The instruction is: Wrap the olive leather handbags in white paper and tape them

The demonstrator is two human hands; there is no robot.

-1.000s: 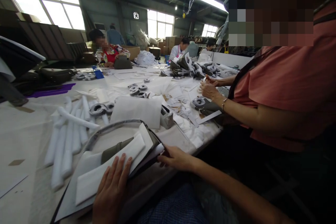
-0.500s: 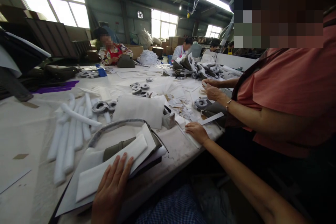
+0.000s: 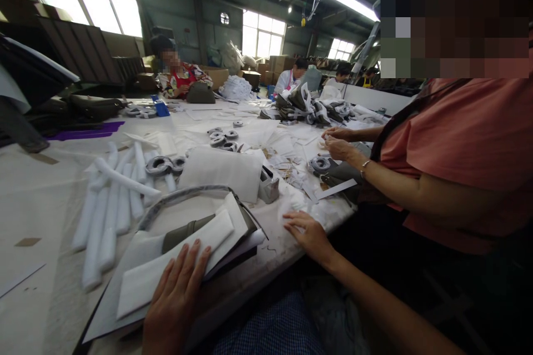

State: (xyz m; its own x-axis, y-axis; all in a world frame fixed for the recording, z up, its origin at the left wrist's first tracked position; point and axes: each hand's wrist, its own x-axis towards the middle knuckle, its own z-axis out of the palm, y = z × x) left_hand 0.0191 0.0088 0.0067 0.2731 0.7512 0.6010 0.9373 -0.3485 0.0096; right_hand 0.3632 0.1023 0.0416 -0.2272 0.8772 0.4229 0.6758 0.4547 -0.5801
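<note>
My left hand [image 3: 177,297] lies flat, fingers stretched, on a white foam sheet [image 3: 175,266] that wraps an olive-grey handbag [image 3: 183,233] with a grey curved handle [image 3: 187,195]. The bag rests at the near edge of the white table [image 3: 41,199]. My right hand [image 3: 308,233] is at the table edge to the right of the bag, fingers spread over small white paper pieces [image 3: 297,208]; whether it grips one I cannot make out.
White foam tubes [image 3: 112,199] lie left of the bag. A larger foam sheet [image 3: 222,172] and a small grey box [image 3: 268,184] sit behind it. A co-worker in an orange shirt [image 3: 458,144] stands at right, their hands [image 3: 339,144] over grey rolls. Other people sit farther back.
My right hand left the bag's right corner, reached out to the paper pieces on the table, then drew back a little toward the edge. My left hand stayed flat on the foam.
</note>
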